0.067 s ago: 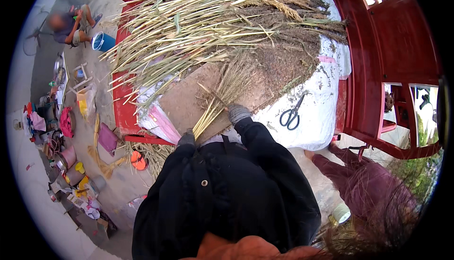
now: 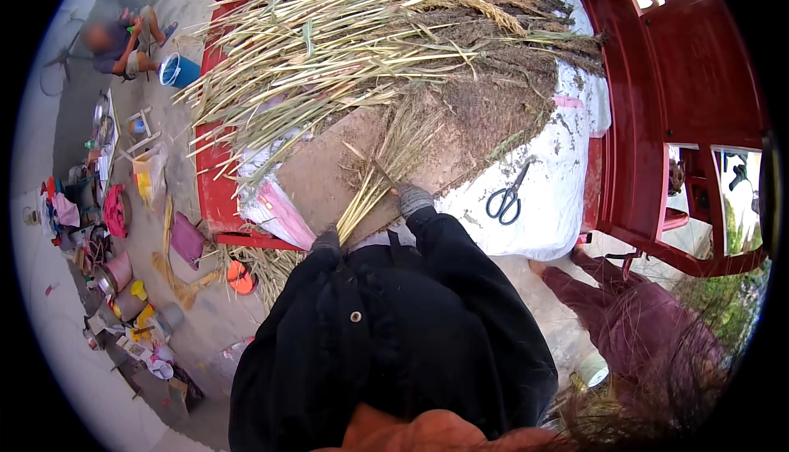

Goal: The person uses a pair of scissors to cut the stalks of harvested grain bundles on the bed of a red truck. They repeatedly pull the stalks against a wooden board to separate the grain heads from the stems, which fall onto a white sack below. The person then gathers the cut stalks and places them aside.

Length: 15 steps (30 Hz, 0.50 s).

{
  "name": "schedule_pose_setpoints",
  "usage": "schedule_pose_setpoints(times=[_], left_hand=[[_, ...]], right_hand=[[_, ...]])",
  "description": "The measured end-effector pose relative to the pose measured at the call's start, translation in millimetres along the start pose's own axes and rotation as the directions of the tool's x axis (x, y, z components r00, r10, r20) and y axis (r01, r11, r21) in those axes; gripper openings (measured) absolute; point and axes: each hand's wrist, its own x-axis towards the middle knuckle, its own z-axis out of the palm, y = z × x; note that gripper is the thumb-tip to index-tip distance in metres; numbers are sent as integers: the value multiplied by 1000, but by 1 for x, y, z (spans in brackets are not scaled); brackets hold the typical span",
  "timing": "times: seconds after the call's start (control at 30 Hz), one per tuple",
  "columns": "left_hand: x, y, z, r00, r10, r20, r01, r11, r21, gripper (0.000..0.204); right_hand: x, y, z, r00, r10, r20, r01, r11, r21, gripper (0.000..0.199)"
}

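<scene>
My left hand [image 2: 327, 238], in a grey glove, is closed round the cut ends of a small bundle of dry stalks [image 2: 362, 204]. The bundle fans out away from me into fine, brushy seed heads [image 2: 411, 127]. My right hand [image 2: 413, 198], gloved in grey too, grips a narrow brown blade-like tool [image 2: 383, 174] that lies slantwise across the bundle. Its exact kind is hard to make out. Beneath the bundle is a flat brown board [image 2: 308, 168] strewn with seeds and chaff. Most of my fingers are hidden by the gloves and the stalks.
A large heap of stalks [image 2: 329, 62] covers the far side of the red truck bed [image 2: 215, 197]. Black-handled scissors [image 2: 505, 201] lie on a white sheet [image 2: 551, 226] to the right. One person [image 2: 649, 320] is at the right, another [image 2: 123, 45] sits far left by a blue bucket [image 2: 182, 72].
</scene>
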Motion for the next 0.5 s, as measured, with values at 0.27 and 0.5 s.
schedule_pose_setpoints(times=[0.27,0.5], left_hand=[[-13,-3,-32,878,336,342,-92,819,-567,50],[-12,22,-39,947,234,221,-148,926,-347,46]], right_hand=[[0,6,-9,998,-58,-18,55,990,-127,40],[-23,-70,-57,946,-316,69,322,941,-106,35]])
